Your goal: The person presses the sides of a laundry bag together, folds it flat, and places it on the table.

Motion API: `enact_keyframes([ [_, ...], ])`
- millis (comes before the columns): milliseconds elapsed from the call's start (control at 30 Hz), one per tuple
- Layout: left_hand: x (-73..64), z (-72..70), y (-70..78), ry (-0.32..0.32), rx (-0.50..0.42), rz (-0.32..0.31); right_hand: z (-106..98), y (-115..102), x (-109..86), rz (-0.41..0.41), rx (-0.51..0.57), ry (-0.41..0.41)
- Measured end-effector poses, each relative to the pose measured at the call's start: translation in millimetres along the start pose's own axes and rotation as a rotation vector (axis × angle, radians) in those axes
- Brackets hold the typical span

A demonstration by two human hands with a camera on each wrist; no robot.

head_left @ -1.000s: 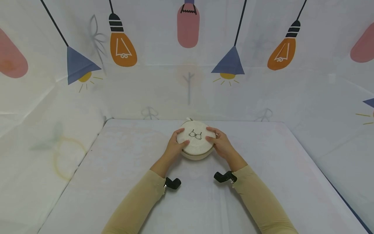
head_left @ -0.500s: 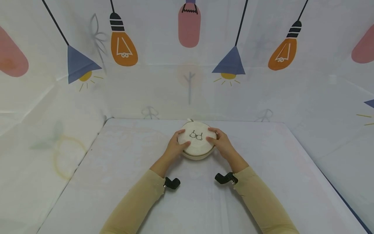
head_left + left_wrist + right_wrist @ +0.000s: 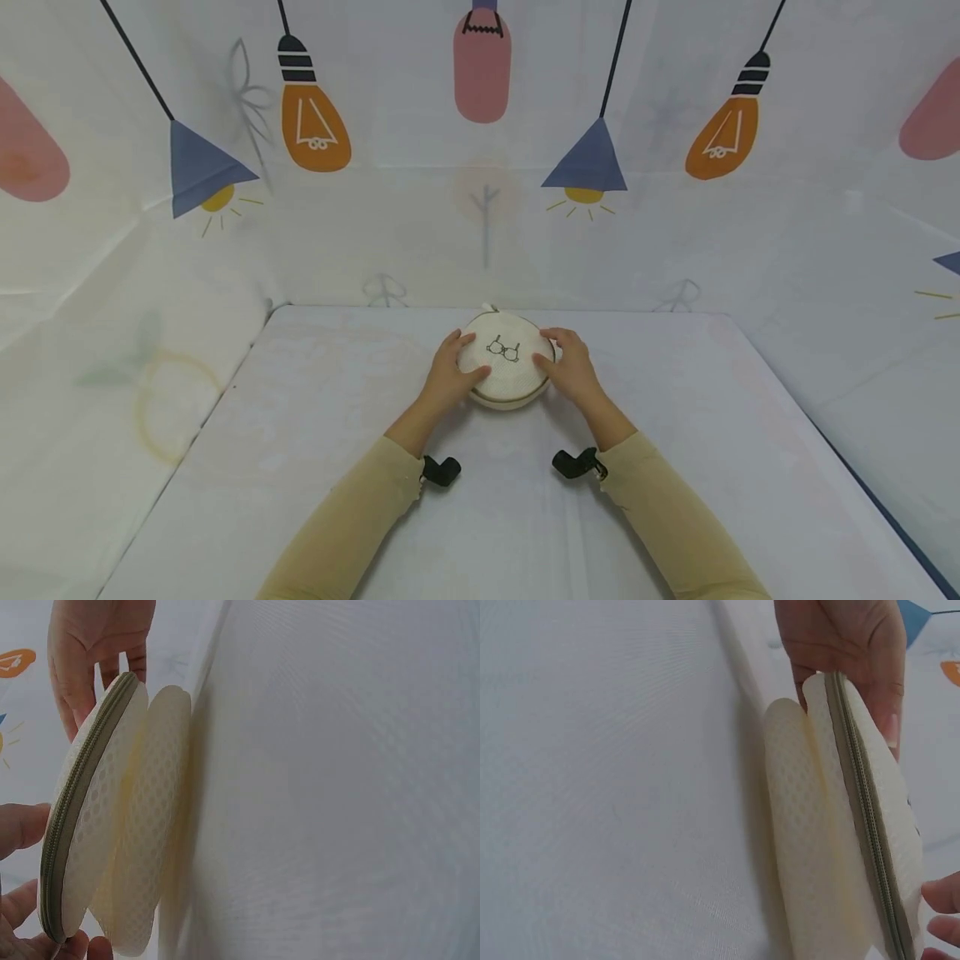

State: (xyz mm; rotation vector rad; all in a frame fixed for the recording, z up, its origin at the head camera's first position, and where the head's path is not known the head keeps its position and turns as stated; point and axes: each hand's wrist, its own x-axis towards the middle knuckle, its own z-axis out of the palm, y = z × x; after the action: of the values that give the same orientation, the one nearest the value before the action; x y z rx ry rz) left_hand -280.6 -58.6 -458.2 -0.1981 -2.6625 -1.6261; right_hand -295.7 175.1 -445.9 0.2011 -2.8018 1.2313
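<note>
A round cream mesh laundry bag lies flat near the back middle of the table, with a dark glasses-like outline on its top. On its left side my left hand holds the edge, thumb on the top face. From the right, my right hand holds the opposite edge, thumb also on top. The left wrist view shows the olive zip running round the upper part, closed where visible. Two puffed mesh layers show beneath it, the lower one close against the table. Some fingertips are hidden behind the bag.
The white-covered table runs up to a white back curtain printed with lamps and bulbs. More curtain hangs at both sides. Black wrist camera mounts stick out inward from both sleeves.
The right hand's fingertips have shifted slightly outward toward the bag's right edge. Slightly less of the bag's front side wall shows. The left hand has hardly moved.
</note>
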Motion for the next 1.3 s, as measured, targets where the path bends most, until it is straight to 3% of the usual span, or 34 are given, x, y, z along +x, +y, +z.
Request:
enact_keyframes([
  [233,0.6,-1.8,-1.0,-0.016,0.141,0.064,2.0,-7.1,-3.6,-0.154,-0.154,0.001],
  [633,-3.2,-5.1,-0.4,0.026,0.401,0.133,-3.0,-15.2,-17.2,-0.172,-0.387,-0.082],
  [800,-3.9,-7.5,0.6,-0.033,0.48,0.152,-2.2,-15.7,-18.8,-0.176,-0.434,-0.08],
  [1000,-3.6,-11.8,-4.5,-0.122,0.559,0.155,-2.1,-14.5,-21.0,-0.163,-0.445,-0.135],
  [1300,-2.2,-18.4,-7.4,-0.178,0.623,0.178,-5.1,-13.0,-21.4,-0.171,-0.445,-0.207],
])
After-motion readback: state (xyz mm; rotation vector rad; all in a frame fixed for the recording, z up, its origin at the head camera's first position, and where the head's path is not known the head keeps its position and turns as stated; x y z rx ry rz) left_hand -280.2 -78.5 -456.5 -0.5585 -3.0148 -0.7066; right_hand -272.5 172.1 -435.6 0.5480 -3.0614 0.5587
